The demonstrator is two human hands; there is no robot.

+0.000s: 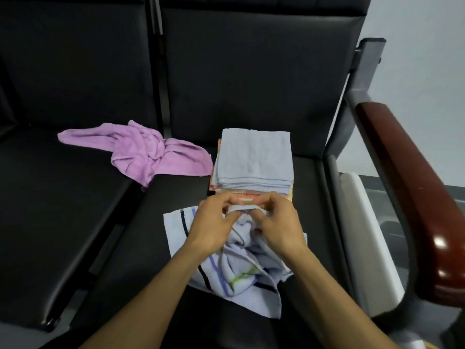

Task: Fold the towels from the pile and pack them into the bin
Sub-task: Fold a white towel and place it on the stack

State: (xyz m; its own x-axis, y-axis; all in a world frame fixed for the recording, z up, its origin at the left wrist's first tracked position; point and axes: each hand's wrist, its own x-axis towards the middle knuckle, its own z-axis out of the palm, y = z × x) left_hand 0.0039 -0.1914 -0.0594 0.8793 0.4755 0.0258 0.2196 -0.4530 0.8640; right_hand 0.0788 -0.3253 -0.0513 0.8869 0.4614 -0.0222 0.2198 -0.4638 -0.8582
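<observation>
My left hand [214, 222] and right hand [279, 222] meet over the black padded seat [251, 71] of a bench chair, both pinching the upper edge of a crumpled pale blue towel with dark, purple and green stripes [234, 268]. The fingertips of the two hands nearly touch, each hand curled round the bunched hem between them. The striped towel spreads across the middle of the seat toward its front edge, one flat corner reaching left of my left wrist and loose folds trailing below my right forearm.

Just beyond my knuckles, toward the back of the seat, stands a neat stack of folded towels [253, 162], topped by a plain light blue one, with orange and yellow edges showing beneath it. My fingers sit just in front of the stack's near edge; I cannot tell whether they touch it.

A rumpled lilac terry towel [146, 152] lies unfolded to the left, straddling the gap between this seat and the neighbouring black seat [50, 197], its right tip just beside the stack.

At the right edge of the seat runs a glossy reddish-brown wooden armrest [415, 187] on a grey metal frame, with a white plastic object [362, 222] beyond the seat's right edge, below the armrest.
</observation>
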